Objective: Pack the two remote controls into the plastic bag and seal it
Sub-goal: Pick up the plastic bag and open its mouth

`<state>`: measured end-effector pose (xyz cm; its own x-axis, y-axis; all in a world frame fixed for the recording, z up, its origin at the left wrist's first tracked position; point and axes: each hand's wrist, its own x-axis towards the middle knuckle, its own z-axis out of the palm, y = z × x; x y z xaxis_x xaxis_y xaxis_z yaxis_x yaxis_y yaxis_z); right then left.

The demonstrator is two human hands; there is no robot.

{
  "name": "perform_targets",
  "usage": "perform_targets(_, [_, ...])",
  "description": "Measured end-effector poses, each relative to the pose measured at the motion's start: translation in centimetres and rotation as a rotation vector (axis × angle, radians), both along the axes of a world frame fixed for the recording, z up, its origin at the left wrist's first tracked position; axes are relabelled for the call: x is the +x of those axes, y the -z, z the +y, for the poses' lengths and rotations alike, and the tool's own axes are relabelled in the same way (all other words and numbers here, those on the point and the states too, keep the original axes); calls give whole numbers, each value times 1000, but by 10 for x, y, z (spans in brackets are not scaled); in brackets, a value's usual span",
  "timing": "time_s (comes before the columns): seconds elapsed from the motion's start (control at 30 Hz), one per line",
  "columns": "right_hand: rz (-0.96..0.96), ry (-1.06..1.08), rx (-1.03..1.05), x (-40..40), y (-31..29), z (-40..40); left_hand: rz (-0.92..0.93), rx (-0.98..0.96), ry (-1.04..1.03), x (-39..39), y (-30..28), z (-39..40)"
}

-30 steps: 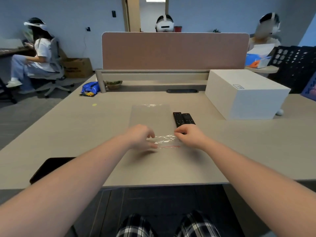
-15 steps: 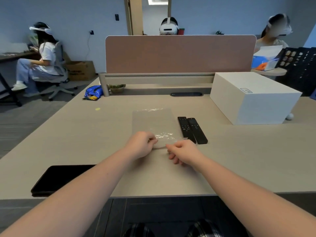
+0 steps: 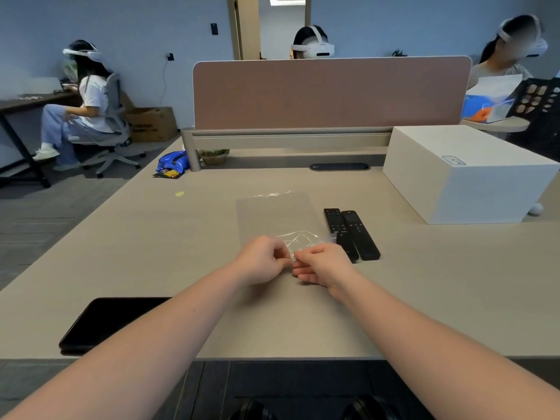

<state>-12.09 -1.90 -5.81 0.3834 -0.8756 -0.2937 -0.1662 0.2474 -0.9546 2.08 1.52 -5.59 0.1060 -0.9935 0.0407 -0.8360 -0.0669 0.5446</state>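
A clear plastic bag (image 3: 274, 216) lies flat on the beige desk, its near edge lifted and crinkled. My left hand (image 3: 262, 260) and my right hand (image 3: 322, 263) meet at that near edge, both pinching the plastic between thumb and fingers. Two black remote controls (image 3: 351, 233) lie side by side on the desk just right of the bag, outside it, close to my right hand.
A white box (image 3: 463, 174) stands at the right, a small white ball beside it. A black tablet (image 3: 103, 322) lies at the near left edge. A blue packet (image 3: 171, 162) sits by the pink divider (image 3: 330, 92). People with headsets sit around.
My hands have drawn closer together at the bag's near edge, and the edge has risen off the desk. My right hand has left the remotes' near ends.
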Motion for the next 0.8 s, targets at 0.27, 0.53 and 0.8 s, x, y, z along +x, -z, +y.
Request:
perform_targets(0.27, [103, 13, -116, 6, -3, -4, 61, -93, -50, 5, 2, 0])
perform_targets(0.53, [170, 31, -138, 13, -2, -5, -18, -90, -31, 4, 3, -2])
perform_targets(0.8, [179, 51, -118, 14, -4, -11, -112, -90, -71, -7, -3, -9])
